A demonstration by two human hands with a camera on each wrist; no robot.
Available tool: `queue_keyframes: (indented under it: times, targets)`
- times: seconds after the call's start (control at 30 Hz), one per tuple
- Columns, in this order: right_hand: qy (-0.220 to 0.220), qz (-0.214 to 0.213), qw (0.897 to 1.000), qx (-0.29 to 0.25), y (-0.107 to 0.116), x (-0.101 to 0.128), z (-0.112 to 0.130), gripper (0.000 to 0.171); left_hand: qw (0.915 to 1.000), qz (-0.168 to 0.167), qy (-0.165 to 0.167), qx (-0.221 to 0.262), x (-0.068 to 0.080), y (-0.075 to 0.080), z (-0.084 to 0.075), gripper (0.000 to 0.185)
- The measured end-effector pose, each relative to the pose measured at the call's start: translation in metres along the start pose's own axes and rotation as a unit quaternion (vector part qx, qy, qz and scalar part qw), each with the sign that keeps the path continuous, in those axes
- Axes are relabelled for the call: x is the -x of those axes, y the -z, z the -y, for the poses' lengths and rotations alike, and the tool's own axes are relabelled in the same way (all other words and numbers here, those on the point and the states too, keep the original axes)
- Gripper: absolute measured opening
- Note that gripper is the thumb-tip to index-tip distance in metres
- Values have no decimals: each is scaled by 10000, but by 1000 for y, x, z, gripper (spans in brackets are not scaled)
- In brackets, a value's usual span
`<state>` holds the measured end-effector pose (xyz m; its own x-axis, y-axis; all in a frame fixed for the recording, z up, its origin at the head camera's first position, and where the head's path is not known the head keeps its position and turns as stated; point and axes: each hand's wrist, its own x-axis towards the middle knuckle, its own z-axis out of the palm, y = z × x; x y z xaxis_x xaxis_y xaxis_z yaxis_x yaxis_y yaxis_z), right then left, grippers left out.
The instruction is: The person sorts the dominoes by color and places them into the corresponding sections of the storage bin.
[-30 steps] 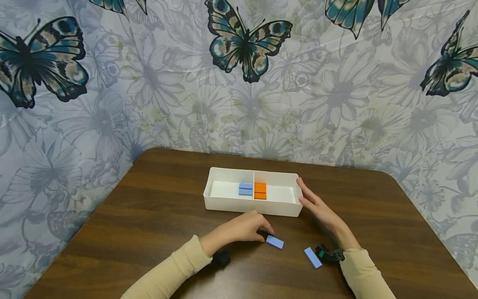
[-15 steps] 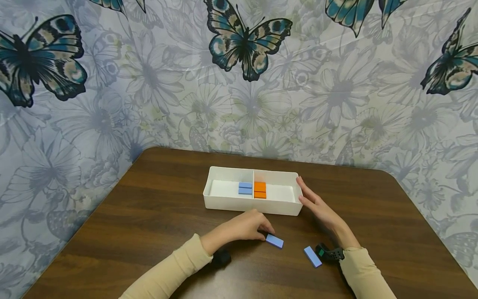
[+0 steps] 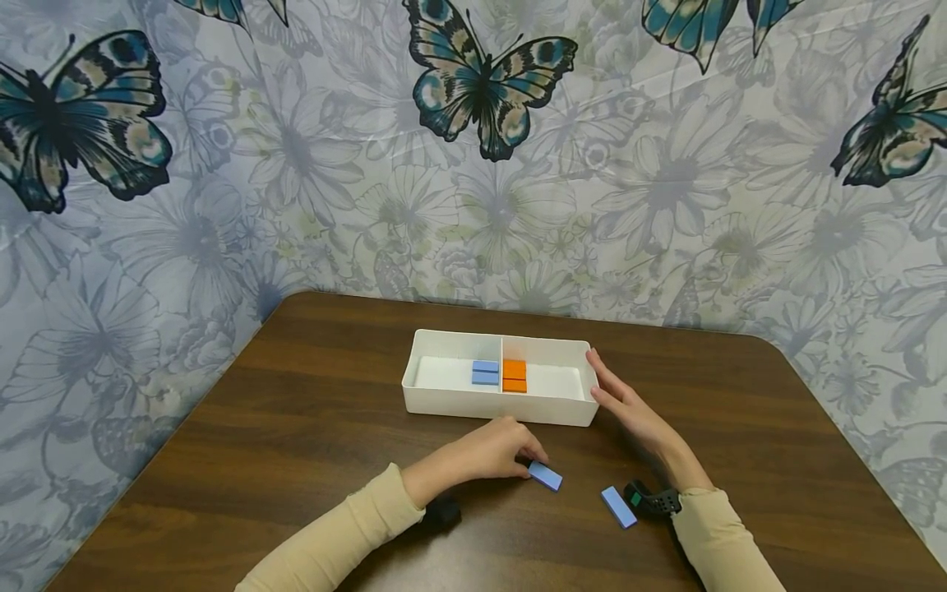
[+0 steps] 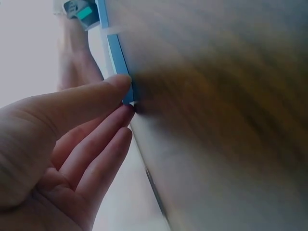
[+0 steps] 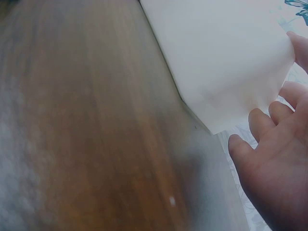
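My left hand pinches one end of a flat blue rectangular block on the table. In the left wrist view the thumb lies against that blue block, with the fingers on its other side. A white two-compartment box stands farther back. Against its right end rests my right hand, fingers extended and touching the wall, as the right wrist view also shows at the box. Two blue blocks lie left of the divider and orange blocks right of it.
Another blue block lies on the brown wooden table, beside the dark band on my right wrist. Behind the table's far edge hangs a butterfly-patterned cloth.
My left hand has shifted slightly right and now covers a little more of the near end of the blue block. The right hand and the box have stayed in place.
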<state>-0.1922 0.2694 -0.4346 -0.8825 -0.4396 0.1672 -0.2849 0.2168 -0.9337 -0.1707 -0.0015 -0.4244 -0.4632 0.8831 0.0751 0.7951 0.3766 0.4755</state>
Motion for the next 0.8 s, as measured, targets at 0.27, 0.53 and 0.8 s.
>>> queue_keyframes:
  times: [0.27, 0.53, 0.8]
  targets:
    - [-9, 35, 10000, -12, -1, 0, 1, 58, 9998, -42, -63, -173, -2, -1, -3, 21]
    - [26, 34, 10000, -10, 1, 0, -1, 58, 9992, -234, -46, 312, -1, 0, 1, 19]
    - [53, 71, 9999, -47, 1, 0, 2, 58, 9933, -495, 86, 1043, 1, 10, 7, 19]
